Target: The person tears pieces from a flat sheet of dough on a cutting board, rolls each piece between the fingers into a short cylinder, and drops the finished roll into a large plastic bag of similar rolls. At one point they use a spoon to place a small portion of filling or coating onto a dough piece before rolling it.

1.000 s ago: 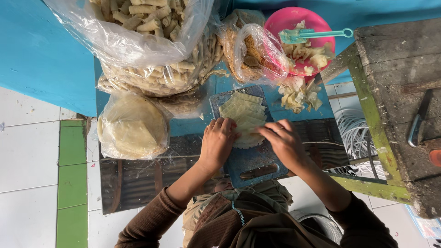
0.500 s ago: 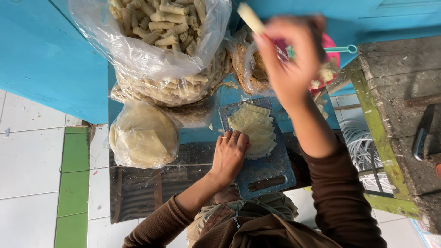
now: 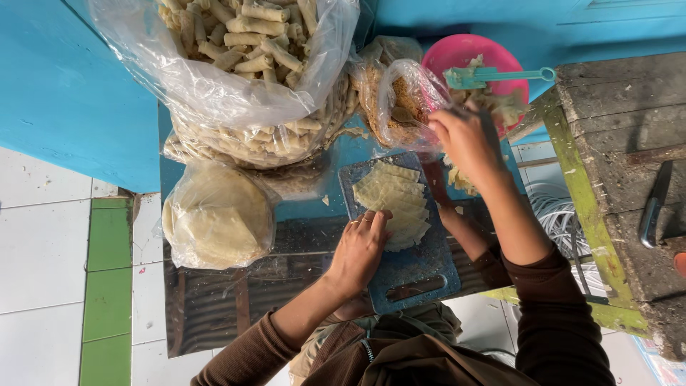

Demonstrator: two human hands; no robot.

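My left hand [image 3: 359,246] lies flat on the near edge of a stack of thin pale wrappers [image 3: 391,199], which sits on a blue cutting board [image 3: 421,266]. My right hand [image 3: 464,139] hovers further back, fingers curled downward over a heap of shredded pale filling [image 3: 463,180] beside a pink bowl [image 3: 464,53]. Its fingertips touch the clear plastic bag of brown filling [image 3: 396,100]. The hand's back hides whatever is in its fingers.
A big clear bag of finished rolls [image 3: 243,43] fills the back left. A bagged stack of round wrappers [image 3: 214,218] lies to the left. A teal spoon [image 3: 493,73] rests on the bowl. A worn wooden bench [image 3: 622,143] with a knife [image 3: 654,207] stands right.
My right hand held a rolled piece up by the big bag, and has now come down empty of it to the filling heap. My left hand stays on the wrappers.
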